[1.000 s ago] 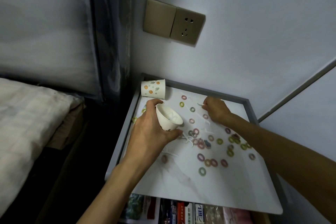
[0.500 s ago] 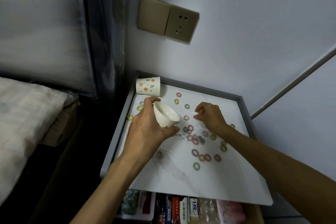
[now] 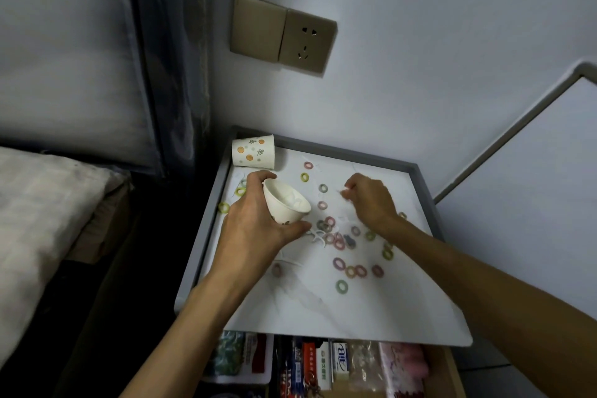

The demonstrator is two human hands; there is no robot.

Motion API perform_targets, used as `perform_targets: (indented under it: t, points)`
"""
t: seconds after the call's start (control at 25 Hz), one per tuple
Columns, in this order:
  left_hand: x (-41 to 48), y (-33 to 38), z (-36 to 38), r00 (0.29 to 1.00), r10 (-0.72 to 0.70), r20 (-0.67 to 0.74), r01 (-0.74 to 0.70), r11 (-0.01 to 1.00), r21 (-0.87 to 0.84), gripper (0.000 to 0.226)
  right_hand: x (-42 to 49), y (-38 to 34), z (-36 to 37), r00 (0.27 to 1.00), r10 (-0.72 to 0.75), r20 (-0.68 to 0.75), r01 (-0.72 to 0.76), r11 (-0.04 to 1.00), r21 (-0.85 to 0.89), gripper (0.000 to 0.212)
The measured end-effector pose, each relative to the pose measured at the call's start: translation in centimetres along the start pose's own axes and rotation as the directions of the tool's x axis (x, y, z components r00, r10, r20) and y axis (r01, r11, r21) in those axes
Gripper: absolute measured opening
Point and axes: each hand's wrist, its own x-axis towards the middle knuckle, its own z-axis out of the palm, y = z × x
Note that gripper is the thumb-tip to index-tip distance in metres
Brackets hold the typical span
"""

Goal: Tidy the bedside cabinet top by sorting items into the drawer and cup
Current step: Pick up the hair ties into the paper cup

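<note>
2 hands work over the surface (image 3: 371, 310): the left hand (image 3: 252, 229) grips the tilted cup (image 3: 286, 203), mouth facing right, while the right hand (image 3: 371, 203), fingers (image 3: 352, 186) apparently pinching a small white item, sits just right of that mouth.

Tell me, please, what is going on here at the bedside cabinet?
A person is sorting clutter on the cabinet top. The left hand grips a white paper cup, tilted toward the right hand, with white pieces already inside. The right hand pinches a small white piece close to the cup's mouth; what it is I cannot tell. Many coloured rings lie scattered on the top, a second patterned cup lies on its side in the back left corner, and the drawer below stands open.
</note>
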Motion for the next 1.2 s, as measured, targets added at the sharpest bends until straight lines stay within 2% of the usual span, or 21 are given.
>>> perform_targets:
  t: [0.04,0.08,0.12,0.28,0.36,0.44,0.48,0.52,0.6,0.64,0.72,0.8,0.84,0.92,1.0,1.12,1.2]
  points:
    - [-0.1,0.1,0.0,1.000,0.005,0.001,-0.005,1.000,0.015,0.079,-0.1,-0.5,-1.3,1.000,-0.019,0.016,0.015,0.976,0.219,0.003]
    - [-0.1,0.1,0.0,1.000,0.013,0.001,-0.013,0.999,0.034,0.080,-0.4,-1.5,-2.9,0.996,-0.082,0.044,0.059,0.923,0.381,0.010]
    - [-0.1,0.1,0.0,1.000,0.020,0.004,-0.020,0.998,0.052,0.080,-0.7,-2.5,-4.5,0.979,-0.186,0.078,0.131,0.880,0.457,0.015]
    - [-0.3,0.2,0.0,0.999,0.033,0.037,-0.036,0.994,0.102,0.079,-2.3,-7.2,-8.5,0.808,-0.554,0.198,0.488,0.819,0.300,0.015]
    - [-0.3,0.4,0.2,0.999,0.027,0.047,-0.032,0.995,0.096,0.080,-3.5,-9.3,-8.3,0.700,-0.648,0.300,0.600,0.762,0.244,0.017]
    - [-0.3,0.5,0.3,0.999,0.024,0.040,-0.027,0.996,0.079,0.079,-4.1,-10.4,-7.8,0.629,-0.684,0.369,0.636,0.726,0.261,0.020]
    - [-0.3,0.5,0.3,0.999,0.028,0.037,-0.031,0.997,0.070,0.078,-4.1,-10.5,-8.0,0.635,-0.685,0.356,0.609,0.728,0.314,0.022]
    - [-0.3,0.6,0.2,0.999,0.033,0.032,-0.035,0.997,0.062,0.077,-3.8,-10.0,-8.2,0.673,-0.671,0.311,0.550,0.735,0.396,0.022]
    - [-0.3,0.5,0.0,0.999,0.033,0.009,-0.033,0.998,0.052,0.079,-2.7,-7.9,-8.2,0.805,-0.567,0.178,0.409,0.746,0.526,0.015]
    - [-0.3,0.5,-0.1,1.000,0.027,-0.001,-0.027,0.999,0.046,0.080,-2.1,-6.3,-7.8,0.871,-0.468,0.147,0.343,0.796,0.499,0.011]
    - [-0.3,0.4,-0.4,1.000,0.015,-0.007,-0.014,1.000,0.009,0.080,-1.3,-2.3,-5.9,0.946,-0.257,0.196,0.214,0.953,0.216,0.010]
    - [-0.3,0.6,-0.7,1.000,0.012,-0.007,-0.012,1.000,-0.015,0.079,-1.5,1.4,-3.3,0.958,-0.093,0.270,0.112,0.992,-0.054,0.016]
    - [-0.3,0.6,-0.9,1.000,0.017,-0.010,-0.017,1.000,-0.012,0.078,-1.8,2.7,-2.3,0.963,-0.051,0.266,0.075,0.994,-0.082,0.016]
    - [-0.2,0.6,-1.0,1.000,0.022,-0.018,-0.023,1.000,-0.014,0.077,-2.0,4.0,-0.9,0.980,-0.059,0.193,0.065,0.998,-0.024,0.011]
    - [-0.2,0.6,-1.1,1.000,0.017,-0.026,-0.018,1.000,-0.023,0.076,-2.1,4.4,0.1,0.981,-0.121,0.150,0.126,0.992,-0.025,0.007]
    - [-0.3,0.8,-1.1,0.999,0.011,-0.033,-0.012,0.999,-0.032,0.074,-2.4,4.7,0.6,0.972,-0.135,0.194,0.154,0.984,-0.086,0.004]
    - [-0.2,0.9,-1.1,0.999,0.010,-0.046,-0.012,0.999,-0.040,0.073,-2.0,4.4,0.3,0.972,-0.138,0.192,0.147,0.989,-0.033,0.005]
